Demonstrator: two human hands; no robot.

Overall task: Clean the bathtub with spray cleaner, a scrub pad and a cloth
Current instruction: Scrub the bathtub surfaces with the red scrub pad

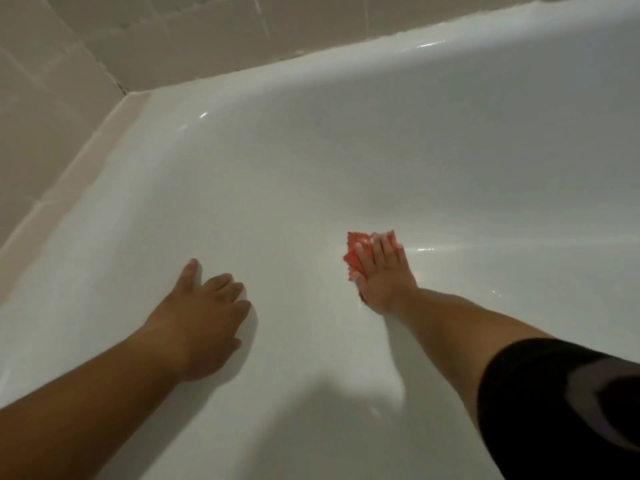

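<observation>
Scrubbing the bathtub [311, 150] floor: right hand [382, 271] presses flat-fingered on the red pad [353, 252]; left hand [204, 306] rests loosely on the slope, holding nothing. Wet enamel could let the bracing hand slip.

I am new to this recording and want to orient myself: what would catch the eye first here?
The red pad, the only strong colour, lies under the flat right hand at centre right of the white bathtub. The left hand rests empty on its surface at lower left.
</observation>
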